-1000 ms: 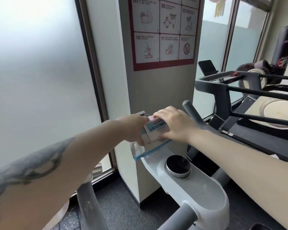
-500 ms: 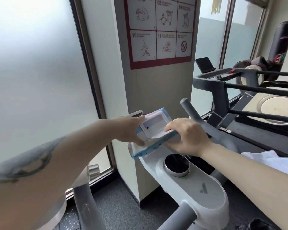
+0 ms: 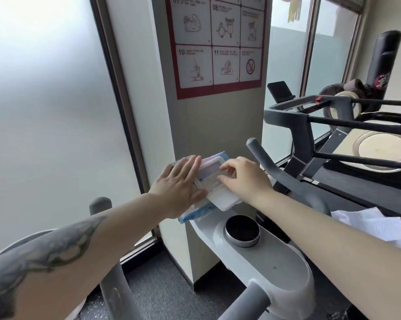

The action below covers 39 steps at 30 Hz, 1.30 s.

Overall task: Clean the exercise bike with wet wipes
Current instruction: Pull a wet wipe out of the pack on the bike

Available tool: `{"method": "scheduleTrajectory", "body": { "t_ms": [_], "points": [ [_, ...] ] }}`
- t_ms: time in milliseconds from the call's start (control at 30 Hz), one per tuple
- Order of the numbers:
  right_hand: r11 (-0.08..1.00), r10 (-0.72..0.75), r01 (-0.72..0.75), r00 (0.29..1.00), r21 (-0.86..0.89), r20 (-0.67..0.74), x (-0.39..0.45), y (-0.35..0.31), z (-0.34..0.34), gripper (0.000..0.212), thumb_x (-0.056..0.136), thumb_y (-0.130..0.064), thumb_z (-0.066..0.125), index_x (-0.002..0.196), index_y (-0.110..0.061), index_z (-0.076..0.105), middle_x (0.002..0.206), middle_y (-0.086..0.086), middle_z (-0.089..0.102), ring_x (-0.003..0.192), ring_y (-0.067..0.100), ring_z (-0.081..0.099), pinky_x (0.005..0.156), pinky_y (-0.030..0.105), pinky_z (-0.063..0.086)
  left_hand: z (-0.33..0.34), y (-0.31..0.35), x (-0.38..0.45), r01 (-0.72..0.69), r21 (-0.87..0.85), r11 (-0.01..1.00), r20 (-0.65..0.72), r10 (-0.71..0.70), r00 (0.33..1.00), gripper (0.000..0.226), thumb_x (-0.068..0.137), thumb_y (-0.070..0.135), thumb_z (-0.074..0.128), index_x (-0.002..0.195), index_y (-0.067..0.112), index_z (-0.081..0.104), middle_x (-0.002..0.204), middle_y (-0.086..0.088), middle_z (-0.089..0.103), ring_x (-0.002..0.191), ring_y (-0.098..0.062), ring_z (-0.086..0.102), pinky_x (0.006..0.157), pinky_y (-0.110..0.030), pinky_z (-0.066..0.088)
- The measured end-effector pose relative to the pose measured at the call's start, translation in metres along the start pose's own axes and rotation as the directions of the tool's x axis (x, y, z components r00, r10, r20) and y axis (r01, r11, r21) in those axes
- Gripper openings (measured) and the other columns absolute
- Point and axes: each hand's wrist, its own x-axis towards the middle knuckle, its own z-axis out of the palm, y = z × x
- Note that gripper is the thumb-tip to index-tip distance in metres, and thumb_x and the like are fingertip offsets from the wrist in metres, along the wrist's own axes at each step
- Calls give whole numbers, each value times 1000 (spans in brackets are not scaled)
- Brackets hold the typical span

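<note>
Head view: the wet-wipe pack [image 3: 214,181] lies on the exercise bike [image 3: 264,262] console. Left hand [image 3: 178,183], fingers straight, presses it steady, so the right hand [image 3: 243,179] can pinch inside the open flap, presumably for a wipe.

The wet wipes pack [image 3: 208,181] is lying on the exercise bike's console [image 3: 264,257], between the left hand [image 3: 178,183] and the right hand [image 3: 245,179]. The dial [image 3: 242,230] is sitting just nearer than both hands; the handlebar [image 3: 285,179] is passing right of the right hand.
</note>
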Motion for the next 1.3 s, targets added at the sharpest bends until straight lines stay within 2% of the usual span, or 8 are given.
{"method": "scheduleTrajectory", "body": {
  "t_ms": [167,333,567,800,933,1067,1200,1300],
  "points": [
    [996,-44,32,990,-88,-137,1,-18,23,29,77,-41,68,100,-23,67,100,-2,62,99,20,55,82,34,45,7,-5,-1,30,-132,991,-42,-35,999,82,92,66,21,151,22,-15,160,9,-9,146,-10,-10,120,-32,-2],
    [965,-229,197,953,-174,-196,-4,-25,28,10,73,-33,69,78,-24,69,81,-6,65,76,19,63,57,22,39,11,-5,-3,22,-133,991,-79,-33,996,83,91,68,17,151,19,-13,160,8,-9,146,-9,-10,120,-32,-1],
    [852,-371,326,928,-410,-34,2,-45,19,20,84,-28,55,84,-15,70,82,6,70,79,29,65,60,27,37,-2,-9,-6,4,-152,988,-18,-7,1000,85,92,67,28,152,20,-10,160,12,-6,146,-7,-4,117,-27,4],
    [979,-67,57,997,-197,-45,6,-43,20,16,86,-30,55,83,-18,65,95,1,64,84,22,60,65,24,34,-4,-12,-6,-33,-131,991,62,42,997,85,93,64,25,149,21,-20,159,10,-16,145,-7,-12,119,-29,-1],
    [979,204,-200,965,40,-163,22,-3,0,15,81,-29,62,69,-21,58,80,1,66,78,24,59,64,27,40,-5,-11,-7,-15,-125,992,92,27,995,83,94,63,26,148,23,-23,159,12,-14,146,-9,-9,119,-30,0],
    [961,276,-274,952,35,-131,23,17,0,15,85,-29,62,77,-16,62,82,1,65,77,21,55,63,25,35,-8,-10,-4,-37,-116,993,112,50,992,80,93,63,28,147,33,-24,160,9,-9,147,-14,-4,120,-34,6],
    [990,-67,34,968,-139,-241,18,14,12,15,85,-17,53,99,-20,59,102,-3,60,90,19,55,66,28,41,-15,-9,-1,-64,-61,996,160,73,984,68,94,61,30,145,49,-15,159,3,0,146,-23,4,116,-41,18],
    [839,-521,466,838,-281,-164,18,12,12,36,76,-2,44,99,-19,65,107,-2,63,97,22,56,76,34,46,-20,-6,2,-63,-54,997,168,71,983,65,94,60,34,144,54,-6,157,2,7,144,-24,9,112,-41,23]
  ]
}}
